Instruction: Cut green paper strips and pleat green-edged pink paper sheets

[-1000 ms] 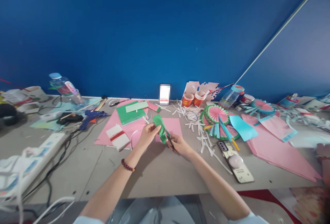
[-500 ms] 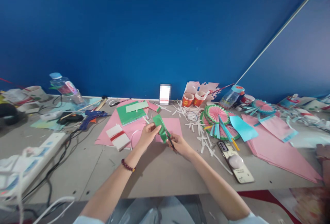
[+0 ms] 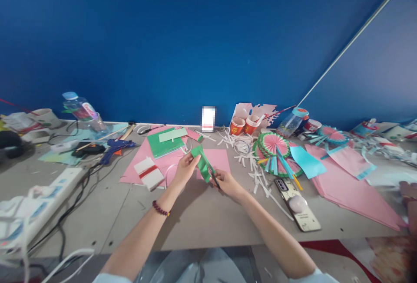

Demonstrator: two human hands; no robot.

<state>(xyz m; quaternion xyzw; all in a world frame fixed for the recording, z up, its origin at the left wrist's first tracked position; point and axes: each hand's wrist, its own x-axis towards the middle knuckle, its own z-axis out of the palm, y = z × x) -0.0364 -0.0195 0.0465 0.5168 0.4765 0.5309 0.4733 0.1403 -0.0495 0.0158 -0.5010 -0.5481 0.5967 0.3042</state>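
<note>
Between thumb and fingers, my left hand pinches a piece of green paper above the table. My right hand is closed around a pair of dark scissors, whose blades lie along the right edge of the green paper. A narrow green strip stands off beside the blades. Below the hands lies a sheet of pink paper. To the left, a stack of green paper rests on another pink sheet, near a white pad with a red band.
Paper fans, white paper scraps and a phone lie on the right. Red paper cups stand at the back. A blue glue gun, a bottle and a power strip are on the left. Another person's hand shows far right.
My left hand has shifted slightly left with the green paper, and the paper's cut edge is spread a little wider from the narrow strip. The right hand stays nearly in place.
</note>
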